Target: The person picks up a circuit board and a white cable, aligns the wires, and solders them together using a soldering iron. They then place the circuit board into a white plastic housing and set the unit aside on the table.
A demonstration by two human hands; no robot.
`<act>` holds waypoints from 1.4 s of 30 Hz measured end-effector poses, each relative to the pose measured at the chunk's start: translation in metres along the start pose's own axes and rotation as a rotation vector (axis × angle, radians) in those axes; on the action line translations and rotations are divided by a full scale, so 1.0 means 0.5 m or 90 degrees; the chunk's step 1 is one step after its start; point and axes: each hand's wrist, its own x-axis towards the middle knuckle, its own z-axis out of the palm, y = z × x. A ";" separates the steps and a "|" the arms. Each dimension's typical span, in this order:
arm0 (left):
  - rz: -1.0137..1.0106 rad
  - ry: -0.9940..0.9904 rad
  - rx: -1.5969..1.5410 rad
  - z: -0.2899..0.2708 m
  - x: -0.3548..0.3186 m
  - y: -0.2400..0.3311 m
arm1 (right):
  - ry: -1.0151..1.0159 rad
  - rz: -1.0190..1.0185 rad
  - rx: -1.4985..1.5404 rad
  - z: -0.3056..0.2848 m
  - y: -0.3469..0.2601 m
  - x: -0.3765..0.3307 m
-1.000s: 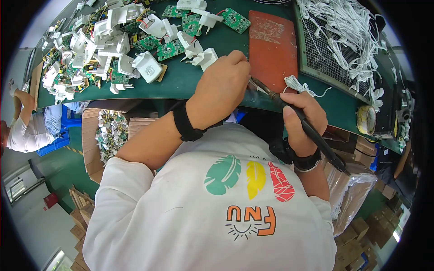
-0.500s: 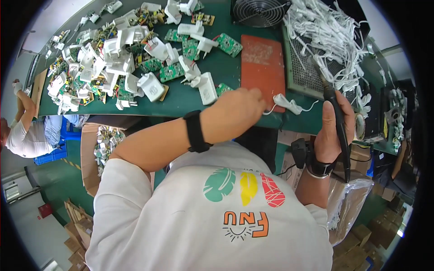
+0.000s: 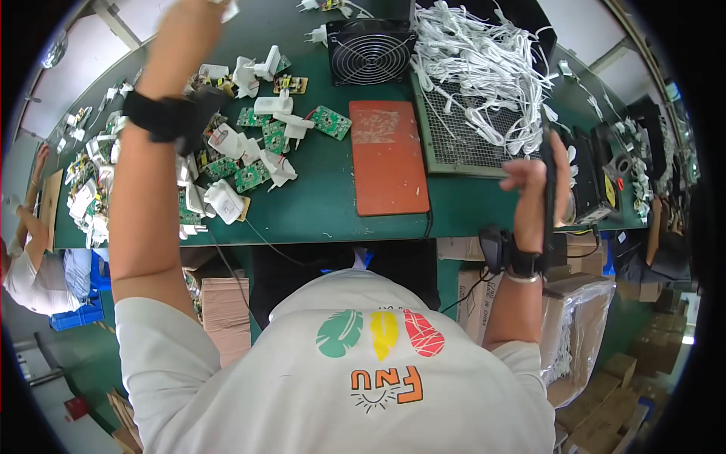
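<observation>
At the far left, my left hand (image 3: 185, 47) reaches over the table, its fingers partly past the top edge and blurred. A white piece (image 3: 229, 10) shows at its fingertips; its kind cannot be made out. Over the table's right side, my right hand (image 3: 538, 185) grips a black soldering iron (image 3: 549, 189) held upright, some fingers loosely out. Its tip is near the heap of white cables (image 3: 491, 68) on a mesh-topped tray (image 3: 465, 168). Between the hands lies a red-brown mat (image 3: 389, 163) with pale scuffs.
Opened white chargers (image 3: 224, 200) and green circuit boards (image 3: 331, 122) crowd the left side, partly behind my left arm. A black fan (image 3: 372, 59) stands behind the mat. Black equipment (image 3: 594, 178) sits at the right. Another person (image 3: 45, 276) is at far left.
My left hand has swung from beside the mat to the far left. The white charger near the mat and the short white cable on its front edge are gone from there.
</observation>
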 end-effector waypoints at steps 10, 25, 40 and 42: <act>0.473 -0.470 0.186 0.187 -0.187 0.141 | -0.249 -0.321 -0.472 0.081 0.107 0.139; 0.357 -0.369 0.043 0.034 -0.421 0.095 | -0.406 -0.291 -0.380 0.043 0.016 0.002; 0.413 -0.381 0.038 0.120 -0.355 0.163 | -0.395 -0.228 -0.155 0.162 0.042 -0.116; 0.380 -0.298 -0.053 0.071 -0.372 0.171 | -0.383 -0.207 -0.166 0.171 0.053 -0.123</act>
